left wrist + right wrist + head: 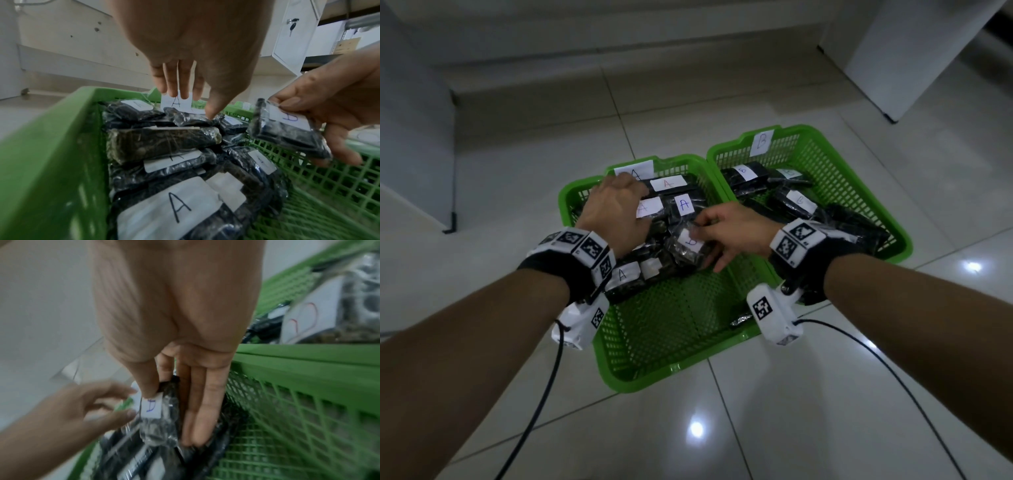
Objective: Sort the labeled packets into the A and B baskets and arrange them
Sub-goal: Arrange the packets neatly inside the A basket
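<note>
Floor of glossy pale tiles (722, 428), with ceiling lights reflected in it. White cabinet bases stand at the far left and far right, and a low white plinth runs along the back. Two green mesh baskets sit side by side on the tiles, rims touching. The A basket (640, 380) is on the left, the B basket (893, 219) on the right, each with a paper letter tag on its far wall.

Both forearms reach forward over the A basket and carry marker-covered wrist units with trailing cables.

The left hand (613, 212) lies palm down over the A-labelled packets (674, 195) stacked at the far end of the A basket. Its fingers are straight and pointing down, with the thumb tip touching a packet.

The right hand (736, 229) pinches a B-labelled packet (688, 245), thumb on its white label and fingers beneath. The packet is lifted just above the stack inside the A basket. More B-labelled packets (791, 202) lie in the B basket.
</note>
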Available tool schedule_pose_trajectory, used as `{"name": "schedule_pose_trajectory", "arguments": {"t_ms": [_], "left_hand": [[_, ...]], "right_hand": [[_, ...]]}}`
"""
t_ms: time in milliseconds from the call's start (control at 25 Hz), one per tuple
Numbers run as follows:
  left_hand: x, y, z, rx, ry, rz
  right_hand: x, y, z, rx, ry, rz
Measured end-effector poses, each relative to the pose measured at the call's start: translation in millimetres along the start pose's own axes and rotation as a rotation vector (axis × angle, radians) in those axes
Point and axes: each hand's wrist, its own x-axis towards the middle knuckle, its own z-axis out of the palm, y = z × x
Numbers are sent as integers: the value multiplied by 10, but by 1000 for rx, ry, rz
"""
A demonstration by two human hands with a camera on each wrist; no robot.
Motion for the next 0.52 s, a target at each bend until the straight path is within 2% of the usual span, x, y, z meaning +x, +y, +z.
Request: {"name": "schedule_pose_trajectory", "arguments": {"t_ms": [80, 120, 160, 280, 360, 520], "left_hand": [[-68, -14, -53, -175, 98, 24], [-113, -10, -101, -282, 102, 13], [-162, -6, -159, -389, 54, -14], [-280, -28, -301, -669, -203, -60], [-356, -88, -360, -749, -270, -98], [-475, -260, -430, -704, -186, -193]], "right_hand": [[-18, -8, -54, 115, -22, 8], [-29, -26, -62, 145, -34, -1], [-30, -52, -56, 148, -48, -14], [-22, -168, 1, 66, -93, -69], [11, -280, 114, 44, -93, -105], [66, -444, 388, 93, 58, -182]]}}
